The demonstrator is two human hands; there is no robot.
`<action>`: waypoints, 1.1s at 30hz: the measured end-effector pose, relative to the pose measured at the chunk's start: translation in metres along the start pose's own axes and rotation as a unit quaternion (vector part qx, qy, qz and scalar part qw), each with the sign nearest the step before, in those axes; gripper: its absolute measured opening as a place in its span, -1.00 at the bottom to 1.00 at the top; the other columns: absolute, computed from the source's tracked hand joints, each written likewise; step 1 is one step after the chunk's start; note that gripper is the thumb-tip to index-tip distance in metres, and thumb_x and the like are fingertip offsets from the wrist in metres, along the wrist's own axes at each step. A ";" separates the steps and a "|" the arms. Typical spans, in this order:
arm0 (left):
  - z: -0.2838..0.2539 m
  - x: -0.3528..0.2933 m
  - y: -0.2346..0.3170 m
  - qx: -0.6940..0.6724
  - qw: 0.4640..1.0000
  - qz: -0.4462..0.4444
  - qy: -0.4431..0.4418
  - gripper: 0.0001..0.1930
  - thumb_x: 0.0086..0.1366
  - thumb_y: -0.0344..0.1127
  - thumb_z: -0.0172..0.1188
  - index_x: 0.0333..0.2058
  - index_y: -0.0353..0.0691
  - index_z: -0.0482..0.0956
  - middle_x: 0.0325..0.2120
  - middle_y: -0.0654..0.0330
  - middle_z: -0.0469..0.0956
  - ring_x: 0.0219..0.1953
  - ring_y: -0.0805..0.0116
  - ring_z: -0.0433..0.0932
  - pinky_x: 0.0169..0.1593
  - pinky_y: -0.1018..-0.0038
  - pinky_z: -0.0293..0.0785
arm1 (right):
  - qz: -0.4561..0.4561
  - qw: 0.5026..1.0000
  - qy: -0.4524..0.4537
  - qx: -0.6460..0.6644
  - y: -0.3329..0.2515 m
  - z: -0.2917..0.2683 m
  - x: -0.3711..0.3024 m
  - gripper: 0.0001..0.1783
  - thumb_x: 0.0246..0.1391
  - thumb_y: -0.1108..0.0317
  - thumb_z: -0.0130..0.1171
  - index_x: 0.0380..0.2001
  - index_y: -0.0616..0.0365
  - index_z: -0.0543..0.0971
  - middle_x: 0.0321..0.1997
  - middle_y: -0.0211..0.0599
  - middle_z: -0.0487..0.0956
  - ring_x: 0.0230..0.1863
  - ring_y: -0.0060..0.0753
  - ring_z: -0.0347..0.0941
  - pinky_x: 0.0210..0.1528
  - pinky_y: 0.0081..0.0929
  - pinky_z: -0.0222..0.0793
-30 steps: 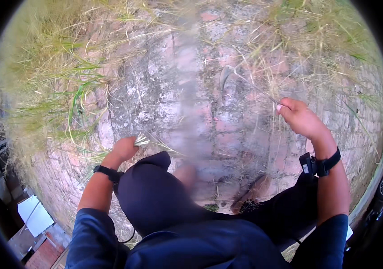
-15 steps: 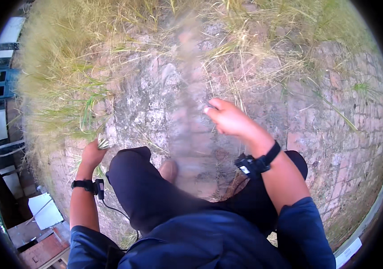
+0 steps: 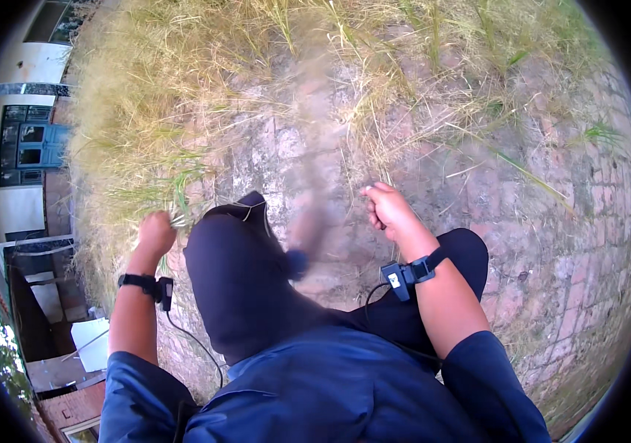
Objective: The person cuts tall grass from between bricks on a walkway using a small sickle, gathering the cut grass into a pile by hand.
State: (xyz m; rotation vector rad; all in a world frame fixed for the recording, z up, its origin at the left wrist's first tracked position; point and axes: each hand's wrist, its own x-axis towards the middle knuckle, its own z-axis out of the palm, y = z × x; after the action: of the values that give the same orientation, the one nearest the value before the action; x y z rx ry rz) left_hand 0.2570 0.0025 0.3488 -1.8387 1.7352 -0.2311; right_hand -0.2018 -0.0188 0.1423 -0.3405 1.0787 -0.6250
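My left hand is closed round a bunch of cut grass, whose pale stalk ends stick out toward the right, beside my left knee. Green and yellow blades trail from the fist toward the far left. My right hand hangs over the brick paving ahead of my right knee, its fingers curled in. Something small may be between the thumb and fingers, but I cannot make it out. Dry standing grass covers the ground beyond both hands. Each wrist carries a black strap with a small device.
Weathered brick paving lies under me and to the right, strewn with loose straw. My shoe is blurred between my knees. A building with a blue door stands at the far left, and a white board lies nearer.
My shoe has moved forward and to the right between my knees. My right hand has shifted right and slightly nearer. My left hand still grips the grass; the whole view has turned a little.
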 end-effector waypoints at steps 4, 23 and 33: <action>-0.011 0.070 0.074 -0.012 0.992 0.049 -0.114 -0.80 0.17 -0.38 -0.01 -0.26 -0.19 0.55 -0.29 -0.03 0.61 -0.21 -0.05 0.59 -0.13 0.12 0.51 | 0.014 0.999 0.049 -0.005 -0.002 -0.024 0.005 -0.84 0.23 0.23 -0.04 -0.26 0.04 0.44 -0.66 -0.57 0.28 -0.78 -0.63 0.14 -0.76 -0.57 -0.06; 0.094 0.315 0.344 -0.217 0.859 0.460 -0.049 -0.74 0.21 -0.32 0.03 -0.16 -0.21 0.57 -0.15 -0.03 0.53 -0.15 0.00 0.56 -0.08 0.15 0.48 | 0.045 0.977 0.183 0.102 0.000 -0.043 -0.012 -0.82 0.24 0.24 0.04 -0.27 0.12 0.46 -0.64 -0.53 0.29 -0.77 -0.66 0.10 -0.77 -0.67 0.06; 0.098 0.370 0.285 -0.060 0.935 0.343 -0.074 -0.79 0.24 -0.38 -0.03 -0.20 -0.26 0.52 -0.30 -0.05 0.61 -0.22 0.03 0.62 -0.21 0.17 0.54 | 0.022 0.986 0.162 0.036 0.003 0.004 0.099 -0.79 0.24 0.22 0.06 -0.18 0.11 0.48 -0.61 -0.51 0.33 -0.73 -0.66 0.15 -0.74 -0.70 0.04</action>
State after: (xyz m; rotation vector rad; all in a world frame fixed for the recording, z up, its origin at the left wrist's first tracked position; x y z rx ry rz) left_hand 0.1136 -0.3137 0.0214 -1.1779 2.1892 0.2917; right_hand -0.1651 -0.0785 0.0725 -0.1534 1.3673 -0.6939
